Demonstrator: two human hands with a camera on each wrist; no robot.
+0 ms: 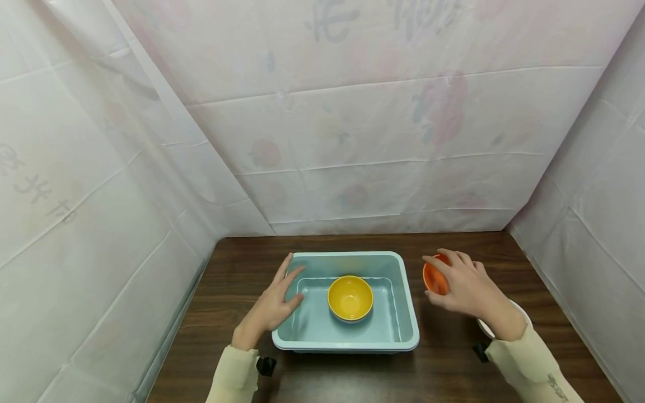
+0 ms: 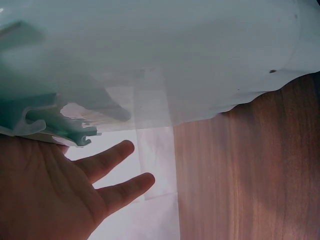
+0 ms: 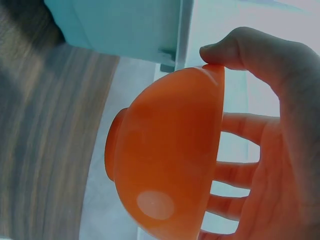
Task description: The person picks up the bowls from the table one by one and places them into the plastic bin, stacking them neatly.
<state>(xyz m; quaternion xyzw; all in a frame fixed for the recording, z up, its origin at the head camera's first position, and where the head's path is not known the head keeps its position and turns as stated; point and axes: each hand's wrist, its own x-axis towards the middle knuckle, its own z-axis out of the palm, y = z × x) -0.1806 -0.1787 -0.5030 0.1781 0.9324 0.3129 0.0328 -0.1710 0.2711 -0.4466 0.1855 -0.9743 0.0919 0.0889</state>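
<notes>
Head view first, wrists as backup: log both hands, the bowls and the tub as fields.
left hand: at left side of the tub, fingers extended
right hand: gripping the orange bowl by its rim
orange bowl: right of the tub, opening toward the palm
yellow bowl: inside the tub
tub: pale blue, on the wooden table
white item: mostly hidden behind the right forearm

Soft, even light; hazy wrist views.
Glare pales the table (image 1: 347,378), bottom centre of the head view; in the right wrist view a highlight spots the bowl (image 3: 167,150); in the left, the tub (image 2: 175,65) looks milky, perhaps out of focus.
</notes>
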